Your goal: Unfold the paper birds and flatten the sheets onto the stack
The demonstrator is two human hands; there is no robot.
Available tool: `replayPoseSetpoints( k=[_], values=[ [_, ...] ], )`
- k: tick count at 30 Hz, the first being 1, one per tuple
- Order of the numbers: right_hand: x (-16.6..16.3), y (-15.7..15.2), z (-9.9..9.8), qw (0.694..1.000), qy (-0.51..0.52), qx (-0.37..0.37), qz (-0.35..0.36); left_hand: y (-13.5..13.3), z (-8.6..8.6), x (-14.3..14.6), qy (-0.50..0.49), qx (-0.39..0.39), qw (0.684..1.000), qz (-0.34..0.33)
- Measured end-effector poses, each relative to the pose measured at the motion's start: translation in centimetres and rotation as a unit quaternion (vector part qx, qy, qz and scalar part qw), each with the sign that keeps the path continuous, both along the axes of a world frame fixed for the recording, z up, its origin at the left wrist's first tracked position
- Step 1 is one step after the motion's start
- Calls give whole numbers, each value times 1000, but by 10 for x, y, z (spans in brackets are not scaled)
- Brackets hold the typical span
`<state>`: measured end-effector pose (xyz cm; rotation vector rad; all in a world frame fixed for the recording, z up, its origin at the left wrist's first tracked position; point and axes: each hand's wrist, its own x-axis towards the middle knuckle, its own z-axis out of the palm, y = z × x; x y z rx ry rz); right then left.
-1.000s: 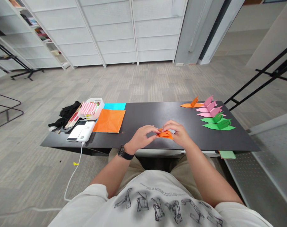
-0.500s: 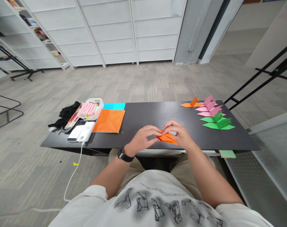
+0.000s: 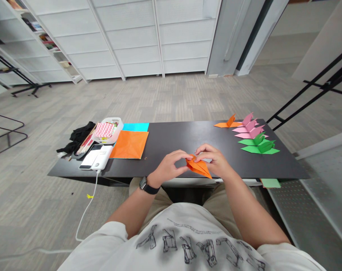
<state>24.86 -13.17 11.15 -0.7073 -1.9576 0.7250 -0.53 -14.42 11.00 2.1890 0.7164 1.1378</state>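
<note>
Both my hands meet over the near edge of a black table. Between them is a folded orange paper piece, pointed toward me and lifted a little off the table. My left hand, with a dark watch on its wrist, pinches the piece's left end. My right hand pinches its top and right side with curled fingers.
Finished folded shapes line the table's far right: one orange, pink ones, green ones. Flat orange and blue sheets lie at left, beside a white basket, a phone on a power bank and black cloth.
The orange piece has tilted, and its long point now sticks out toward me and to the right. Both hands have shifted slightly nearer to me while keeping their pinch.
</note>
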Motion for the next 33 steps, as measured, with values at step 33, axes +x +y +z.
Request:
replayPoseSetpoints(
  k=[33],
  values=[
    [-10,-14,-2,990,-42,100,-93,-6,-10,7,35,178,970,163]
  ],
)
